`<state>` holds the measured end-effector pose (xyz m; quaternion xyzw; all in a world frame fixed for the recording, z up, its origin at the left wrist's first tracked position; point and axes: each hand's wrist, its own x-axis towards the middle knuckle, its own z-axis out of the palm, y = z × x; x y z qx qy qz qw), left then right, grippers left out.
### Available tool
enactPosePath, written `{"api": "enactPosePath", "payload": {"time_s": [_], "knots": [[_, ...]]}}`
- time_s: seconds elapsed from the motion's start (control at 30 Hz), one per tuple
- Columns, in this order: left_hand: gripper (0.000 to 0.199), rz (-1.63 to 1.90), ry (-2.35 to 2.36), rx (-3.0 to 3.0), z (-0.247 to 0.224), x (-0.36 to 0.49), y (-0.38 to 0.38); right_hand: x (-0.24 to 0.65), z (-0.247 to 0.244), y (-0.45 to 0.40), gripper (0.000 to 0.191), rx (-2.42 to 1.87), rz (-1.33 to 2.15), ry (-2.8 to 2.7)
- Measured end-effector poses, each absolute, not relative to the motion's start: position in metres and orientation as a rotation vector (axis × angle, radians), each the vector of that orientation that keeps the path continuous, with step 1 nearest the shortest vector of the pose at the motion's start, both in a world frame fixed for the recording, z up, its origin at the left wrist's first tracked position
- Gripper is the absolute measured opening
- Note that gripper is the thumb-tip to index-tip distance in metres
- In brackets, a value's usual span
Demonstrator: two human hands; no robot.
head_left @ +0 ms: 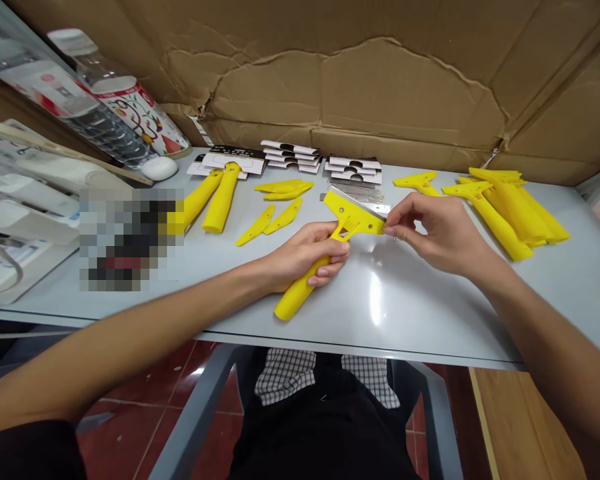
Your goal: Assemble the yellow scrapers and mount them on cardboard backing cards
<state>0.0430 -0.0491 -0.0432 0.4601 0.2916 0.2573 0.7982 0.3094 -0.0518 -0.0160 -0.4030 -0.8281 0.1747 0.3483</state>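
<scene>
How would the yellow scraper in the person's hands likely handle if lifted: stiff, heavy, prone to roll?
The yellow scraper looks like moulded plastic, so probably stiff and light; the left hand holds its handle with a loose grip. Its wide flat head should keep it from rolling. The metal blade at the right hand is likely sharp.

A grey table point(430, 313) stands against a torn cardboard wall point(380, 80). At far left lie plastic bottles point(95, 107) and a white cap point(159, 168). Two yellow handles point(213, 197) lie left of centre, with four thin yellow strips point(277, 207) just right of them. Stacks of printed cards point(293, 155) sit along the far edge. A pile of yellow scrapers point(505, 203) lies at right. A red tiled floor point(145, 413) shows below.
</scene>
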Motion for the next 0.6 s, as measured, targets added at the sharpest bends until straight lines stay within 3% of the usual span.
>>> {"api": "enactPosePath", "payload": {"time_s": [0.23, 0.6], "knots": [[0.035, 0.567, 0.663, 1.023, -0.042, 0.046, -0.056, 0.295, -0.027, -0.06, 0.018, -0.914, 0.206, -2.192], [0.033, 0.548, 0.725, 1.121, -0.038, 0.049, -0.061, 0.292, -0.027, -0.062, 0.021, -0.847, -0.049, -2.284]]}}
